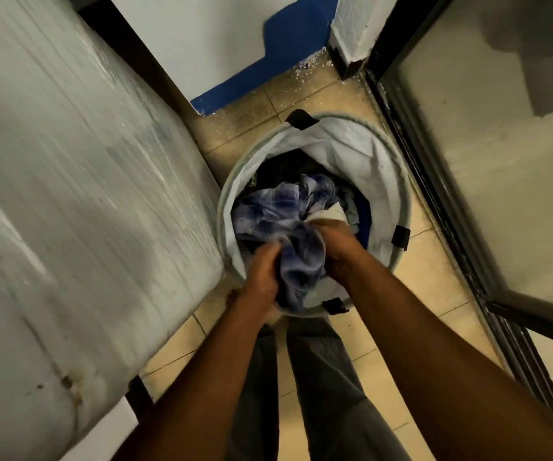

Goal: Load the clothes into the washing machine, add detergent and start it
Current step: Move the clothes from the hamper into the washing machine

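Note:
A round white fabric laundry basket [361, 144] with black tabs stands on the tiled floor in front of me. Inside it lie a blue-and-white plaid shirt [278, 207], a white garment [333, 214] and darker clothes underneath. Both my hands reach into the basket at its near side. My left hand [261, 271] grips a bunched part of the plaid shirt. My right hand [338, 247] grips the same bundle of cloth from the right. The image is motion-blurred. The big white surface on the left [68, 194] looks like the washing machine; its opening is not in view.
A glass door with a dark frame [468, 227] stands open on the right, close to the basket. The white wall with blue trim [235, 88] closes the far end. My legs in grey trousers [318, 377] stand on the narrow strip of tiled floor.

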